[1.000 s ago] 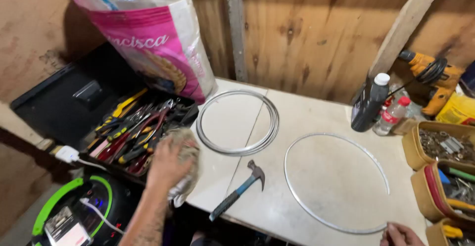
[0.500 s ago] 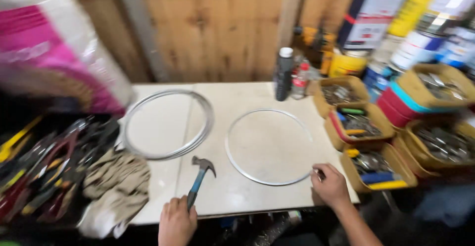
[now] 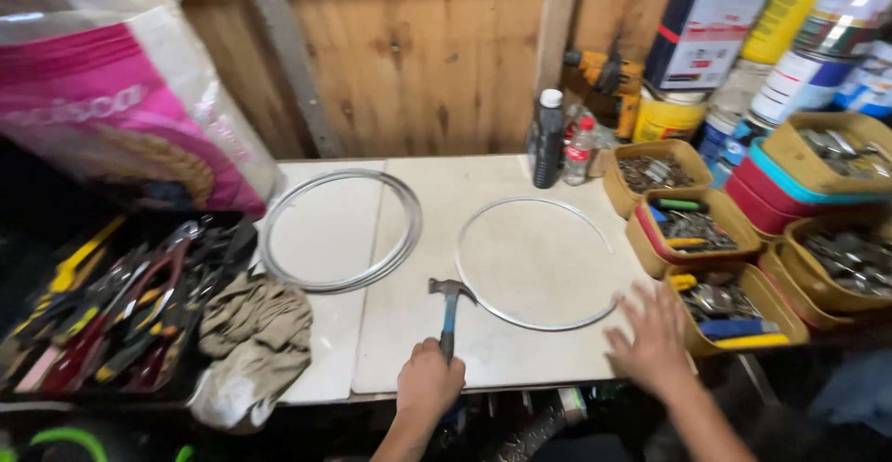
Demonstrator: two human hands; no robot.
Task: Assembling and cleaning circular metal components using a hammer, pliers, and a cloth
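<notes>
- The left hand (image 3: 428,383) sat at the six o'clock edge of the pale bench (image 3: 409,332), its grip closed around the lower end of a hammer (image 3: 450,311) with a blue handle.
- The hammer lay flat on the bench, handle running toward twelve o'clock and its dark claw head at the far end, just beside the near rim of the single wire ring (image 3: 536,262).
- The hammer looked head-heavy and rigid; a hold low on the handle, as here, would likely give swing but less control than one nearer the head.
- The right hand (image 3: 650,339) hovered at four o'clock with its fingers spread apart, holding nothing, near the ring's near right rim and beside a yellow tray of small hardware (image 3: 734,309).
- That ring was a thin metal hoop lying flat at bench centre; it would probably be light, springy and easy to bend out of round.
- At eight o'clock a crumpled tan rag (image 3: 249,332) lay over the bench's left edge, next to an open case of pliers and cutters (image 3: 111,304).
- At eleven o'clock lay a coil of several wire loops (image 3: 339,230), well apart from the single ring.
- At one o'clock a dark bottle (image 3: 548,138) stood upright near the wooden wall, with paint tins (image 3: 790,44) stacked further right.
- A pink and white sack (image 3: 121,99) stood at ten o'clock.
</notes>
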